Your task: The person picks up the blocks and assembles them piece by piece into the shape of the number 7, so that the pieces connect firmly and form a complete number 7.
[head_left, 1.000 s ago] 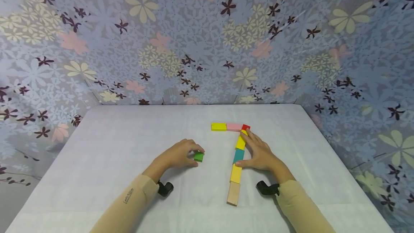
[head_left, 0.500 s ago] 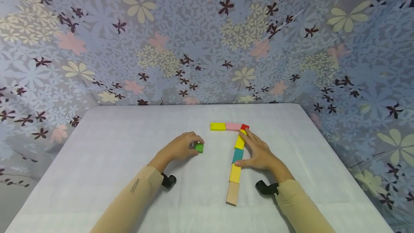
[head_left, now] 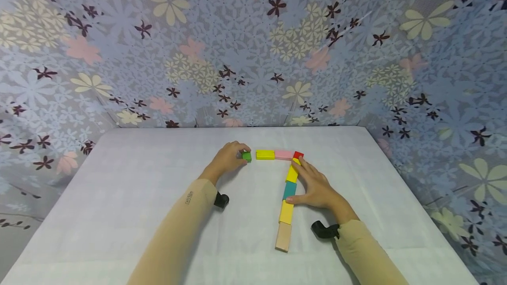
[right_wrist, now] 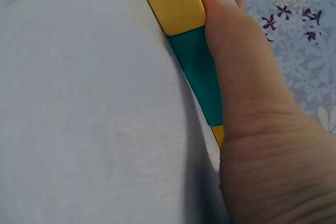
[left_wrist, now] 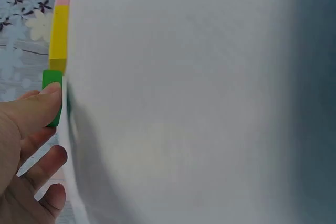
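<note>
In the head view my left hand (head_left: 228, 157) pinches a small green block (head_left: 247, 157) between thumb and fingertips. A short gap separates it from the yellow block (head_left: 265, 155) at the left end of a row. In the left wrist view, the thumb covers part of the green block (left_wrist: 51, 78). My right hand (head_left: 317, 188) rests along the right side of a column of blocks. Its thumb (right_wrist: 244, 61) lies against the teal block (right_wrist: 198, 72); a forefinger reaches the upper yellow block (head_left: 292, 173), close to the red block (head_left: 299, 155).
A pink block (head_left: 284, 155) sits between the yellow and red ones. Below the teal block (head_left: 289, 191) come another yellow block (head_left: 286, 212) and a wooden one (head_left: 283, 238). A white cloth (head_left: 158, 232) covers the table; flowered fabric (head_left: 253, 56) stands behind.
My left hand has carried the green block away from me across the table, up to near the left end of the row. The right hand has stayed beside the column.
</note>
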Motion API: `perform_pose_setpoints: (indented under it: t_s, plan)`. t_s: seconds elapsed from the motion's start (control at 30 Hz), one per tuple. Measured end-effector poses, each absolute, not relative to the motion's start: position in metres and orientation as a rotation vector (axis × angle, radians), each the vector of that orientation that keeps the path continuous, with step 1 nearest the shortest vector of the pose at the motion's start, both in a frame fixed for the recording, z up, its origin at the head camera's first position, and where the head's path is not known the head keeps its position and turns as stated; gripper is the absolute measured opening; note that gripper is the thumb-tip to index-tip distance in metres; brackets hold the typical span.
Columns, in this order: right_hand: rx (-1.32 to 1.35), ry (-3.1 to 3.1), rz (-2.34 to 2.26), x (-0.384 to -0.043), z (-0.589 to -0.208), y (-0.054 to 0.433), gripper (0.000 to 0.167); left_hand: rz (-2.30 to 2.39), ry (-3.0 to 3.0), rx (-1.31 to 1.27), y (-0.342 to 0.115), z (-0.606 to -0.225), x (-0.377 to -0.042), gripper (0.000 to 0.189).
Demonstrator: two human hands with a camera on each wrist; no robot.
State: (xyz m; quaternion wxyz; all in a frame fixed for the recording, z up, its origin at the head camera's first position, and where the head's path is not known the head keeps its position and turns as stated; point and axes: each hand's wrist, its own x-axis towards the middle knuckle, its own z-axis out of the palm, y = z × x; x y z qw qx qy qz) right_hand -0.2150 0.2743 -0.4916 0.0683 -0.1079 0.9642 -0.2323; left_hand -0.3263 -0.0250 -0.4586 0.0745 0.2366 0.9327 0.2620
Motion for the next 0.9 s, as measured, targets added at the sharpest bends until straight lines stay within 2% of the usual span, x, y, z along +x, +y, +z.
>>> perform_pose_setpoints:
  t_s: [0.6, 0.9]
  plan:
    - [-0.336, 2.898, -0.7, -0.213, -0.49, 0.274, 0.122, 0.757, 2.866, 0.633, -0.006, -0.467, -0.328, 0.04]
    - [-0.336, 2.892, -0.709, -0.215, -0.492, 0.275, 0.122, 0.799, 2.959, 0.569, -0.005, -0.467, -0.311, 0.046]
